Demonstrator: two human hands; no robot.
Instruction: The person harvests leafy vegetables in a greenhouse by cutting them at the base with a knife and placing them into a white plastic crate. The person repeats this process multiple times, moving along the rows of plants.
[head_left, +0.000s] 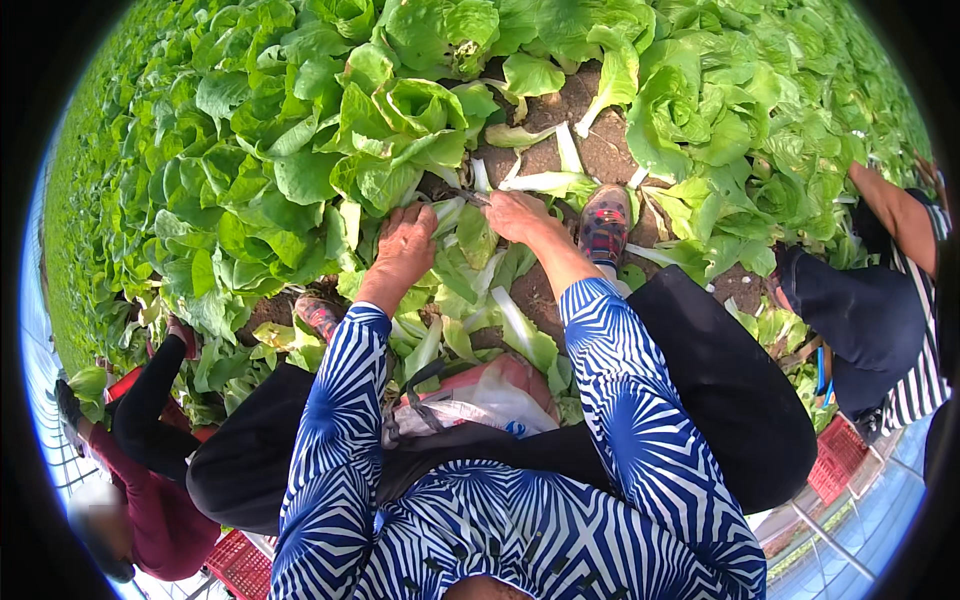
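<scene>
A loose leafy green head (409, 139), like lettuce or cabbage, stands in the row just ahead of me. My left hand (407, 241) grips low at its near side, with the fingertips partly hidden among the leaves. Beside it on the right, my right hand (517, 217) is closed around a knife (471, 196). Its short dark blade points left toward the base of the head, and the handle is hidden in my fist. Cut outer leaves (457, 277) with pale stalks lie beneath and between my hands.
Dense leafy plants (247, 157) fill the left and far side, with more heads (686, 112) at right. My right shoe (604, 221) rests on bare soil. A plastic sack (480, 405) lies between my legs. Co-workers crouch at left (161, 495) and right (862, 315), near red crates (838, 457).
</scene>
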